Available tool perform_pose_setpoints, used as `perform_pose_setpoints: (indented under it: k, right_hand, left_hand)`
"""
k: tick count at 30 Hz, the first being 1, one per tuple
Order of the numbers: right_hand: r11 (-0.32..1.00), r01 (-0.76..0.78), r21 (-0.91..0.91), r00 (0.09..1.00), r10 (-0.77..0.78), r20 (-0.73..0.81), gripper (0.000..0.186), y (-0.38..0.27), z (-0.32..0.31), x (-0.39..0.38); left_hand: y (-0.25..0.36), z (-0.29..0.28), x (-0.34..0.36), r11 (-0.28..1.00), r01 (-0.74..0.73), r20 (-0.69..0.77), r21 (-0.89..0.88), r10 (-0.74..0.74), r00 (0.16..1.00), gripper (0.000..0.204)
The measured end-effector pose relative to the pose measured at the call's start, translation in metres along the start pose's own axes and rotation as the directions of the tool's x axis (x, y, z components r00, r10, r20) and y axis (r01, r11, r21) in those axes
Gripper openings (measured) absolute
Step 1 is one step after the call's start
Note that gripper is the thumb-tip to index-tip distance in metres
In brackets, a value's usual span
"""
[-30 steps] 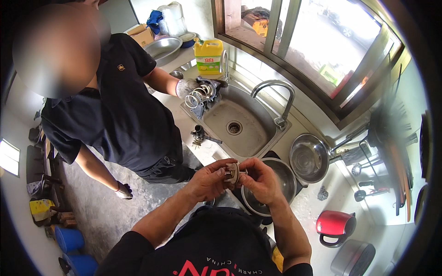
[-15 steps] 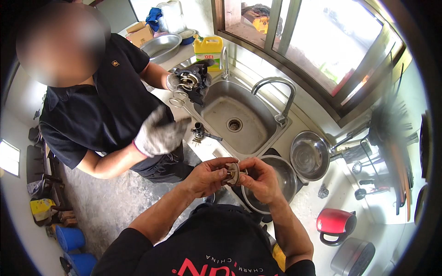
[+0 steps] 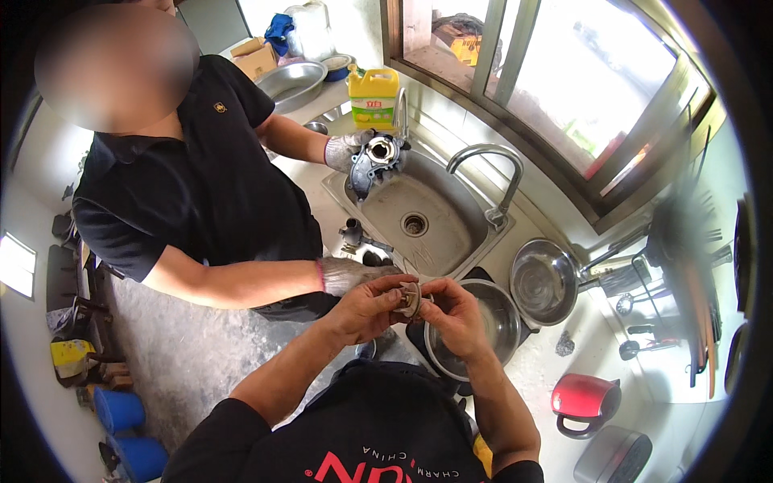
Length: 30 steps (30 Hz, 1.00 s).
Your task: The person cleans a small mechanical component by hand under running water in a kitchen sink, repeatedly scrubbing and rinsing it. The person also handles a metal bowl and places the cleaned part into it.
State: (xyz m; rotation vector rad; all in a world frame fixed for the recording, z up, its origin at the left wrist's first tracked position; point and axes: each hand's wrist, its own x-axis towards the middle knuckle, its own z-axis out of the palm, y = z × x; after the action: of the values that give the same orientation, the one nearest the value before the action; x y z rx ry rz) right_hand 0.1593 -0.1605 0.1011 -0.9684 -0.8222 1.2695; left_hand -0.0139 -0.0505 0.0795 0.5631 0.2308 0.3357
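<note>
In front of my chest, both hands hold a small round metal disc with a central pin [image 3: 412, 298]. My left hand [image 3: 364, 310] pinches its left side between thumb and fingers. The fingertips of my right hand [image 3: 455, 314] close on the pin side at the right. Just beyond my left hand is a co-worker's gloved hand [image 3: 351, 276], its fingers partly hidden by mine. The co-worker's other gloved hand [image 3: 345, 151] holds a dark metal housing with a round opening [image 3: 375, 161] over the sink's edge. A black pipe fitting [image 3: 358, 235] lies on the counter between us.
Beyond my hands is a steel sink [image 3: 385, 211] with a curved faucet [image 3: 489, 151]. A steel pot [image 3: 497, 330] sits close behind my right hand, with a pan [image 3: 544, 282] beside it. A red kettle [image 3: 585, 398] stands at right; a yellow jug [image 3: 373, 98] stands behind the sink.
The co-worker's free gloved hand has come down and right, close to my left hand. The housing has turned, its coil spring no longer showing. My hands stay on the disc, nearly in place.
</note>
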Motion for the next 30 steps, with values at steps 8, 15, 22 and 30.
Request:
perform_pose_setpoints:
  k: [8,15,22,30]
  right_hand:
    - [1.000,-0.024,0.005,0.999,0.024,-0.032,0.025,0.018,-0.003,0.004]
    - [0.989,-0.141,-0.035,0.990,0.141,-0.022,0.024,0.044,0.026,-0.009]
    - [0.976,-0.200,-0.087,0.975,0.189,-0.121,0.027,0.056,0.037,-0.038]
    - [0.992,-0.124,-0.017,0.983,0.120,-0.138,0.026,0.060,0.036,-0.036]
  left_hand:
    - [0.005,-0.014,0.011,0.998,0.062,-0.137,-0.019,-0.064,0.988,0.058]
    - [-0.003,-0.001,0.019,0.965,0.135,-0.610,0.226,0.032,0.791,0.062]
    - [-0.034,-0.018,0.007,0.930,0.020,-0.491,0.367,0.175,0.854,0.064]
    - [-0.029,-0.026,0.017,0.877,0.184,-0.511,0.444,0.079,0.856,0.068]
